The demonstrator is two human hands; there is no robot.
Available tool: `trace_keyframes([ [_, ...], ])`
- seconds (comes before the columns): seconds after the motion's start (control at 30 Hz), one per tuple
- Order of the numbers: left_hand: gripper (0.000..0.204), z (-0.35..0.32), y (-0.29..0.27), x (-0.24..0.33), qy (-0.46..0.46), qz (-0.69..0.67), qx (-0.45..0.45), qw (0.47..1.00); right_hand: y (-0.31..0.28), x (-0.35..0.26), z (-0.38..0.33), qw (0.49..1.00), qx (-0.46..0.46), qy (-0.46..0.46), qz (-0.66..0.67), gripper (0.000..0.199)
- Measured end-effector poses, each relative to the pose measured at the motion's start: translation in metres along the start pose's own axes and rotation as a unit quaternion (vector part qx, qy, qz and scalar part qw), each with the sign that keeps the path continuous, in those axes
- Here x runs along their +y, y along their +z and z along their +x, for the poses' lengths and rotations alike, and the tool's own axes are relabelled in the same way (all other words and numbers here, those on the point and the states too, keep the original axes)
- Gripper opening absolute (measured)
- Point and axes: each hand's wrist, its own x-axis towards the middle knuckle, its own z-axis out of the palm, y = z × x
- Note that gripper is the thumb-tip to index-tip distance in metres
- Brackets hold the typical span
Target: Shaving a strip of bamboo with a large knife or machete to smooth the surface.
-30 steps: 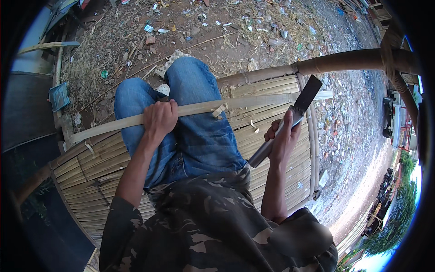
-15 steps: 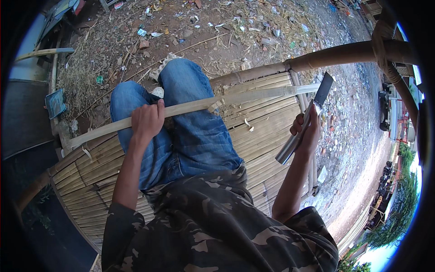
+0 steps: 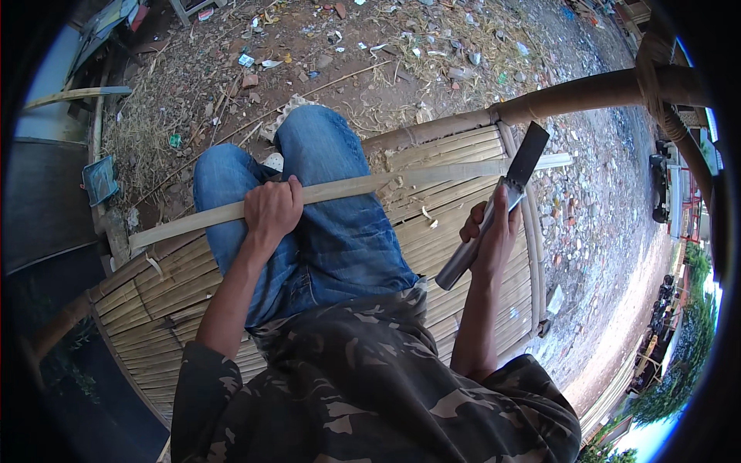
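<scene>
I sit on a slatted bamboo platform (image 3: 455, 193) with my knees in blue jeans (image 3: 324, 201) over its edge. My left hand (image 3: 272, 211) grips a long pale bamboo strip (image 3: 370, 185) that lies across my thighs, running from lower left to upper right. My right hand (image 3: 490, 231) holds a heavy knife (image 3: 509, 193) by its metal handle, the dark rectangular blade raised above the strip's right end, near the platform's far edge.
A thick bamboo pole (image 3: 587, 92) runs along the platform's far side, lashed at the upper right. Bare ground (image 3: 347, 46) beyond is littered with scraps and dry straw. Small shavings (image 3: 427, 212) lie on the slats.
My right hand has swung the knife to the right and upward, away from my lap, so the blade now stands near the strip's right end. My left hand keeps its grip on the strip.
</scene>
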Motion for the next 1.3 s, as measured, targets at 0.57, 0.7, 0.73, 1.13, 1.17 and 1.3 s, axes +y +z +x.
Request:
trace_keyframes([
  [0.57, 0.05, -0.004, 0.0, -0.005, 0.002, 0.006, 0.017, 1.0, 0.007, 0.008, -0.009, 0.994, -0.071, 0.077, -0.01, 0.026],
  [0.7, 0.051, 0.0, 0.001, 0.001, -0.004, -0.001, 0.043, 0.999, 0.015, 0.043, -0.004, 0.995, -0.038, -0.016, -0.093, 0.027],
  [0.73, 0.051, 0.002, 0.004, 0.002, 0.0, -0.007, 0.043, 0.999, 0.023, 0.063, -0.011, 0.981, -0.106, 0.037, -0.157, 0.027],
  [1.13, 0.051, -0.002, 0.003, 0.003, 0.008, 0.013, 0.021, 1.0, 0.016, 0.037, -0.006, 0.976, -0.149, 0.105, -0.12, 0.025],
  [1.17, 0.051, -0.004, -0.001, 0.002, -0.002, 0.009, 0.021, 1.0, 0.005, 0.019, -0.008, 0.986, -0.117, 0.098, -0.067, 0.025],
  [1.3, 0.05, 0.001, -0.001, 0.008, -0.012, 0.003, 0.034, 0.999, 0.023, 0.046, -0.018, 0.975, -0.148, 0.05, -0.157, 0.028],
])
